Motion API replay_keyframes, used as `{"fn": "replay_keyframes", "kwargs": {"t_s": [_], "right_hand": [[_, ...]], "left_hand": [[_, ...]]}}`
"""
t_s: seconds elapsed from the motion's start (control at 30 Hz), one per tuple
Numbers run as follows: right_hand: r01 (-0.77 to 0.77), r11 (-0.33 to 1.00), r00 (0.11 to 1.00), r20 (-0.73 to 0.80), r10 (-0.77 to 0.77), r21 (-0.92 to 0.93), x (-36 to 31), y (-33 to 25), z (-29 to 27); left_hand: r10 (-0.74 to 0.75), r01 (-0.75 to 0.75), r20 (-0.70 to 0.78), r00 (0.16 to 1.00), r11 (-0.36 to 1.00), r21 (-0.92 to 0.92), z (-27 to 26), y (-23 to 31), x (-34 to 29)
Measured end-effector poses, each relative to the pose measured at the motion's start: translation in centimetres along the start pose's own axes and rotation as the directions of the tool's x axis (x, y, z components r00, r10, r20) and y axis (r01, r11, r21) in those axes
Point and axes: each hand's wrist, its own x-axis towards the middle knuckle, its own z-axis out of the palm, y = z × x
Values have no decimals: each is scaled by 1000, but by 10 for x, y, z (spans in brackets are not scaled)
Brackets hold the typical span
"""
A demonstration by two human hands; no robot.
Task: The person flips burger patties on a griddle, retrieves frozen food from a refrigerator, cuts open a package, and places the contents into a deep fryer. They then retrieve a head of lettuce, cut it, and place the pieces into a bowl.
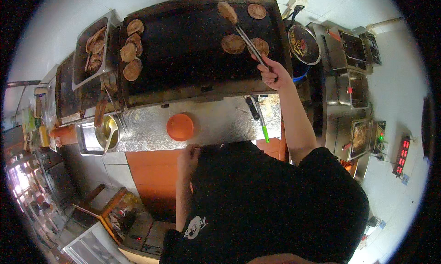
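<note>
My right hand (274, 74) is closed around metal tongs (251, 47) over the right side of the dark griddle (183, 43). The tips of the tongs meet a browned patty (227, 12) near the back edge. Round patties lie close by: one patty (233, 44) left of the tongs, another patty (258, 47) partly behind them, and a third patty (257, 11) at the back right. My left hand (188, 157) hangs by my body, just below an orange bowl (180, 127); its fingers are mostly hidden.
Several patties (132, 70) line the griddle's left side, beside a steel pan (94, 52) of cooked pieces. A pot (106, 131) with a spoon sits at the front left. A green-tipped tool (262, 121) lies on the front ledge. Right stand a strainer (304, 44) and fryers (351, 89).
</note>
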Motion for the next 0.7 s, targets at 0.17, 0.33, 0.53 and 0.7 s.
{"fn": "replay_keyframes", "kwargs": {"t_s": [0.17,0.33,0.53,0.7], "right_hand": [[90,988,972,-204,-115,-126,-16,-17,3],[-47,101,598,-109,-794,-994,25,-47,19],[-351,-482,512,267,-817,-803,83,-65,36],[-441,-711,507,501,-701,-547,84,-61,46]], "left_hand": [[-16,16,-1,1000,999,-28,4,-2,-1],[7,-7,4,1000,1000,16,2,-3,-3],[-7,7,0,1000,1000,23,-4,-1,-7],[-27,27,9,1000,998,57,-7,-5,-9]]}}
